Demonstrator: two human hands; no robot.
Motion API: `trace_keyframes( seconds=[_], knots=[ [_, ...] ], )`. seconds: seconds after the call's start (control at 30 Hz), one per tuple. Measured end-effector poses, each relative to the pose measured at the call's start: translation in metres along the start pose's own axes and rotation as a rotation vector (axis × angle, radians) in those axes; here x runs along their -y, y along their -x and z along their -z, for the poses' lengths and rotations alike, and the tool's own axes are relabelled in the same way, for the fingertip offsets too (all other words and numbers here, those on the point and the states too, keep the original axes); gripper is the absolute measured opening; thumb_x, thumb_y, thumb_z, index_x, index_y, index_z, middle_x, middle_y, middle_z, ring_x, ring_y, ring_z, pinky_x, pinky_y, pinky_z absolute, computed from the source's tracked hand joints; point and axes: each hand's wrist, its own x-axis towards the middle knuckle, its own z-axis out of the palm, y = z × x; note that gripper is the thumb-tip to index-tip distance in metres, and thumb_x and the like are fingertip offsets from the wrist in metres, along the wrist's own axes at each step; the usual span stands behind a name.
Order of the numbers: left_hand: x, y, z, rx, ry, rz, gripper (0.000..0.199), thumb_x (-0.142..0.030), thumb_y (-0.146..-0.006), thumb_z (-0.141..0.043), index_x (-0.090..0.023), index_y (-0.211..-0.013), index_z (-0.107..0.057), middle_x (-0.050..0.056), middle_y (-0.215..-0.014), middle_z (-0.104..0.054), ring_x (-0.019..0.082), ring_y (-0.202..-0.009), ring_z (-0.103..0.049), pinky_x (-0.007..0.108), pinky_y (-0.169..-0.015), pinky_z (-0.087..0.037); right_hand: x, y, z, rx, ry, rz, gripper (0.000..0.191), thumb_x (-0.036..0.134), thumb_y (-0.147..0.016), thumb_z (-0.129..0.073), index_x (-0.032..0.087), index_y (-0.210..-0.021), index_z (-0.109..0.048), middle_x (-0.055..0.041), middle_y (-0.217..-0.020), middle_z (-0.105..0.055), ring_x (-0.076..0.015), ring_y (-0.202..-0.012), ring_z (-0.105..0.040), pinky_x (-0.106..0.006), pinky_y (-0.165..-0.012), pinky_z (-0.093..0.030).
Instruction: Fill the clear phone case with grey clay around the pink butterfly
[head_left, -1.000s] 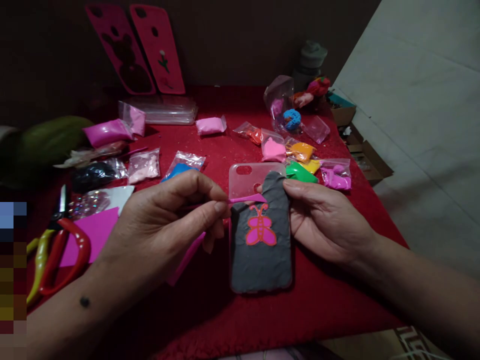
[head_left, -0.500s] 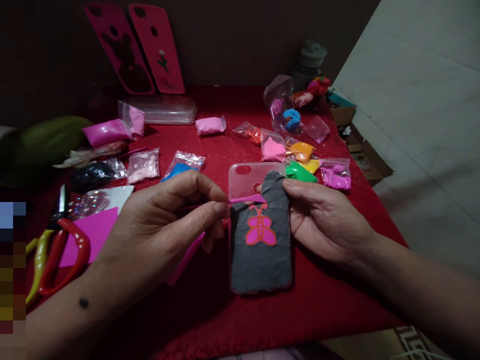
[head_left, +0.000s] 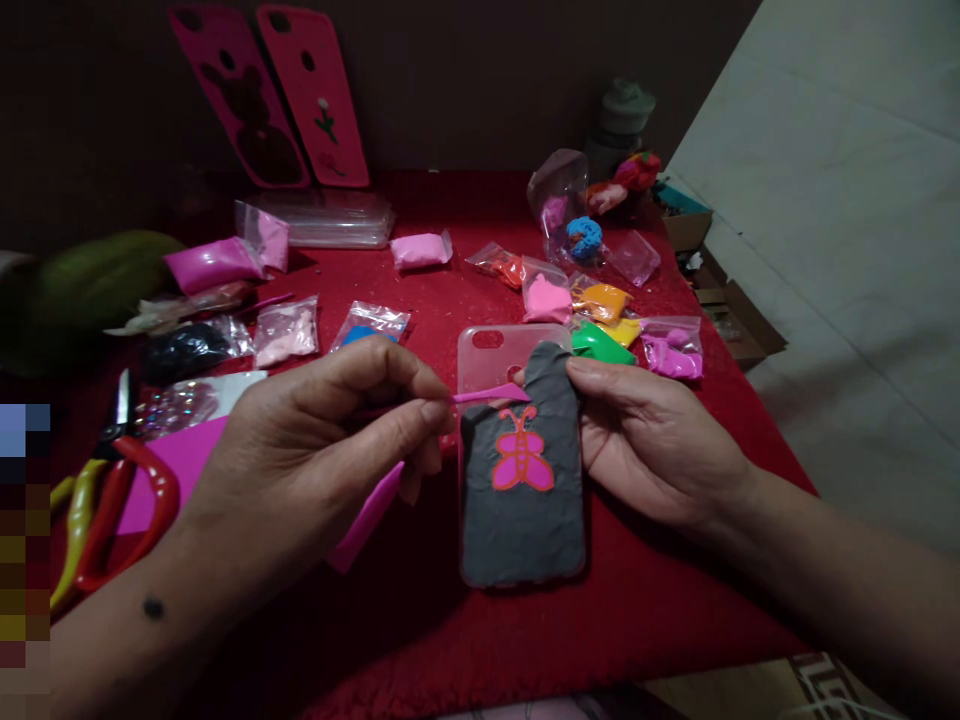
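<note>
The left hand (head_left: 352,425) has its fingers pinched round a slim pink tool (head_left: 491,395) — its tip at the upper edge of the grey clay (head_left: 523,535) on a clear phone case (head_left: 484,370), just above a pink butterfly (head_left: 523,460). The right hand (head_left: 660,440) grasps the case's right side, thumb on the clay. The case is near the middle of the counter's (head_left: 675,600) near edge; cutters (head_left: 124,510) lie toward the left edge
</note>
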Motion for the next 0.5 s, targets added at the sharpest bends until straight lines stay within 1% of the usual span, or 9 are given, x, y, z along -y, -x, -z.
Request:
trace_keyframes(
  seconds=[0.1, 0.27, 0.4, 0.5],
  knots=[
    [-0.0015, 0.0002, 0.0, 0.004, -0.028, -0.013, 0.016, -0.014, -0.082, -0.064, -0.024, -0.07, -0.063, -0.006, -0.06, -0.063, 0.007, -0.052, -0.056, 0.012, -0.049, -0.045, 0.0001, 0.0005, -0.001, -0.016, -0.002, -0.001, 0.018, 0.015, -0.084, -0.054, 0.015, -0.076, -0.07, -0.0061, -0.084, -0.07, -0.0166, -0.081, -0.064, -0.034, -0.087, -0.052],
    [-0.0037, 0.0012, -0.0015, -0.009, -0.041, 0.004, 0.014, -0.015, -0.082, -0.064, -0.024, -0.071, -0.063, -0.006, -0.062, -0.063, 0.007, -0.051, -0.055, 0.014, -0.05, -0.045, -0.0003, 0.0007, 0.0006, 0.008, 0.004, 0.009, 0.015, 0.016, -0.084, -0.056, 0.016, -0.077, -0.069, -0.0046, -0.085, -0.069, -0.0154, -0.081, -0.063, -0.033, -0.088, -0.052],
    [0.0, 0.0016, 0.0004, 0.006, -0.063, 0.01, 0.012, -0.016, -0.08, -0.064, -0.024, -0.072, -0.063, -0.006, -0.061, -0.063, 0.008, -0.05, -0.055, 0.015, -0.047, -0.044, -0.0004, 0.001, 0.0012, 0.017, 0.01, 0.014, 0.016, 0.016, -0.085, -0.054, 0.016, -0.077, -0.068, -0.0042, -0.085, -0.069, -0.0148, -0.081, -0.063, -0.032, -0.086, -0.052],
    [0.0024, 0.0016, 0.0011, 0.01, -0.088, 0.001, 0.011, -0.015, -0.08, -0.064, -0.024, -0.073, -0.064, -0.006, -0.061, -0.064, 0.008, -0.052, -0.056, 0.014, -0.049, -0.045, 0.0001, 0.0011, 0.0002, 0.009, 0.002, 0.004, 0.016, 0.016, -0.085, -0.054, 0.016, -0.078, -0.068, -0.0044, -0.083, -0.07, -0.0149, -0.08, -0.063, -0.031, -0.084, -0.053]
  ],
)
